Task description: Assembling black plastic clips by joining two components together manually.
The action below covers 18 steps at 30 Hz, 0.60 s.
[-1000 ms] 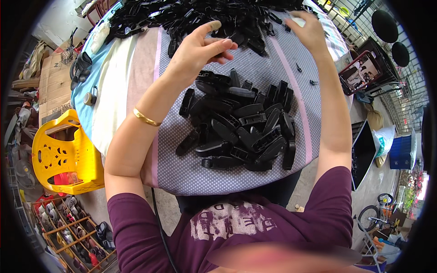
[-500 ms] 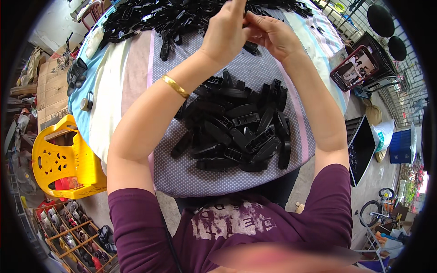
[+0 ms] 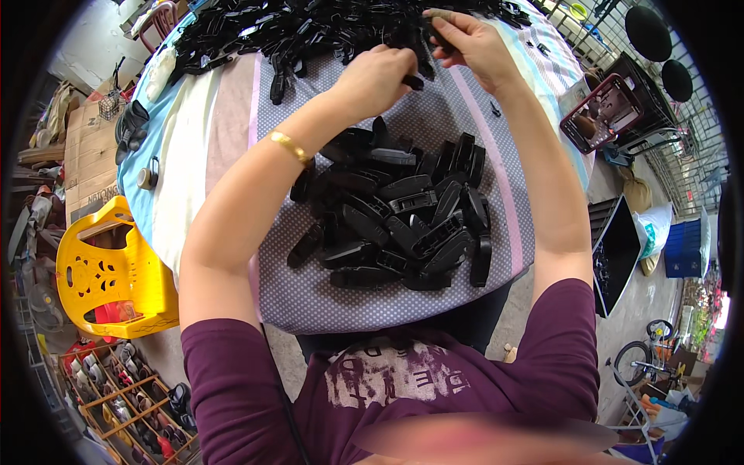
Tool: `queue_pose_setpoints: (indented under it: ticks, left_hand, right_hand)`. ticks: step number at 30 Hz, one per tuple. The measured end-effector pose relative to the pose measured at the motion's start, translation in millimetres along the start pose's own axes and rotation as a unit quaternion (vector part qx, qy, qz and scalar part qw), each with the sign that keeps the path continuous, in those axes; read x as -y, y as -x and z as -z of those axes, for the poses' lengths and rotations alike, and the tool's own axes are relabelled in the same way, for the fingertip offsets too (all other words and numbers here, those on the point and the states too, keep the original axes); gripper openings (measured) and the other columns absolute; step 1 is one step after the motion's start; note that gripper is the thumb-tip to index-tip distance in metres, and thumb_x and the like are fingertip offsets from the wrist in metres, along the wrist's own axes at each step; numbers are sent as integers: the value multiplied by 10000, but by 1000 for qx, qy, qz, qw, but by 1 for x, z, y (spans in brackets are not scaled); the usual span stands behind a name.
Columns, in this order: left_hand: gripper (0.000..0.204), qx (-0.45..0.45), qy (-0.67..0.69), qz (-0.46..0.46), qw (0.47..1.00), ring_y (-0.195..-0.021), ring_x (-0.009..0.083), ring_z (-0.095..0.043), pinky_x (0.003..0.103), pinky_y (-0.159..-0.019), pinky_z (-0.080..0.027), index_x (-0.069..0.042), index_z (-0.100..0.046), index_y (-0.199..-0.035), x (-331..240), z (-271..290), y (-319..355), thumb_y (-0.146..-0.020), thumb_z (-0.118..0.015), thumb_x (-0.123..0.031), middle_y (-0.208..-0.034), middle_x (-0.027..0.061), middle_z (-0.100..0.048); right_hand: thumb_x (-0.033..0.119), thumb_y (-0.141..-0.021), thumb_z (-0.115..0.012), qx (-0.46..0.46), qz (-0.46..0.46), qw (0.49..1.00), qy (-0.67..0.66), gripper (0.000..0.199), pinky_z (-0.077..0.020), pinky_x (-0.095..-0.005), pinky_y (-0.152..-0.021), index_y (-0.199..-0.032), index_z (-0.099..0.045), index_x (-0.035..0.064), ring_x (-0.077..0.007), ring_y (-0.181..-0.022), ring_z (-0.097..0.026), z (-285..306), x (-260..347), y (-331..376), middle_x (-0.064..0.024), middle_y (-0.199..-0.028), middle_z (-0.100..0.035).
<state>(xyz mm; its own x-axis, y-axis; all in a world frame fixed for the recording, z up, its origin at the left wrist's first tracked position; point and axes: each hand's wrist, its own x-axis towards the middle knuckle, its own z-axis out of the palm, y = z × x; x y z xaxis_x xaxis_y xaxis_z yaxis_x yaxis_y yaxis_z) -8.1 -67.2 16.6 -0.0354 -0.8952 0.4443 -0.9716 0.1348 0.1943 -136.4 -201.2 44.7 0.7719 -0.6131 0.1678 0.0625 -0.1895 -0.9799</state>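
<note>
My left hand (image 3: 375,80), below a gold bracelet (image 3: 288,147), is closed around a black plastic piece (image 3: 414,81) whose end sticks out past the fingers. To its right and farther off, my right hand (image 3: 482,54) pinches another dark piece (image 3: 443,34) between thumb and fingers. Fingers hide much of both pieces, so their exact kind cannot be told. Between my forearms lies a near heap of elongated black plastic parts (image 3: 411,194). A larger spread of thinner black parts (image 3: 310,35) covers the far side of the table, just beyond both hands.
A dotted grey cloth (image 3: 310,306) covers the table's near part. One tiny dark bit (image 3: 496,110) lies beside my right forearm. A phone (image 3: 603,115) stands at the right edge. Left are a yellow plastic chair (image 3: 116,271) and a shoe rack (image 3: 128,403); right, a black bin (image 3: 616,256).
My hands, together over the table before, have come apart. The left has dropped nearer to me with its piece; the right has shifted slightly away and holds a dark piece.
</note>
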Motion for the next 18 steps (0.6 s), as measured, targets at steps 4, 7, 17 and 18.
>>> queue_pose_setpoints:
  ticks: [4, 7, 17, 18]
  left_hand:
    - [331, -64, 178, 74, 979, -766, 210, -588, 311, -684, -485, -19, -560, -906, -1, 29, 21, -639, -738, -104, -832, 101, -594]
    - [337, -91, 350, 133, 923, -739, 144, -582, 271, -653, -487, 21, -546, -927, -4, 41, 35, -666, -732, -82, -834, 110, -610]
    - [310, -157, 690, 197, 679, -818, 145, -594, 244, -752, -493, 25, -568, -1056, 1, 46, 52, -754, -638, 15, -915, 89, -619]
    - [309, -159, 665, 189, 704, -816, 146, -596, 246, -751, -495, 24, -575, -1059, 1, 47, 53, -757, -635, 14, -920, 91, -621]
  right_hand:
    - [204, -870, -541, 55, 111, 989, 84, 239, -466, -169, -528, -1033, -600, 40, -70, -661, -595, -31, 5, 15, -20, -783, -620]
    - [181, -864, -543, 76, 150, 977, 135, 218, -440, -167, -501, -1023, -607, 46, -58, -637, -576, -48, -2, 21, -6, -757, -622]
    - [81, -837, -568, -5, 303, 928, 218, 180, -449, -188, -590, -984, -615, -10, -56, -658, -539, -66, 9, 41, -38, -751, -628]
    - [81, -837, -568, -3, 303, 928, 218, 180, -449, -188, -590, -984, -615, -10, -56, -658, -539, -66, 9, 41, -38, -751, -628]
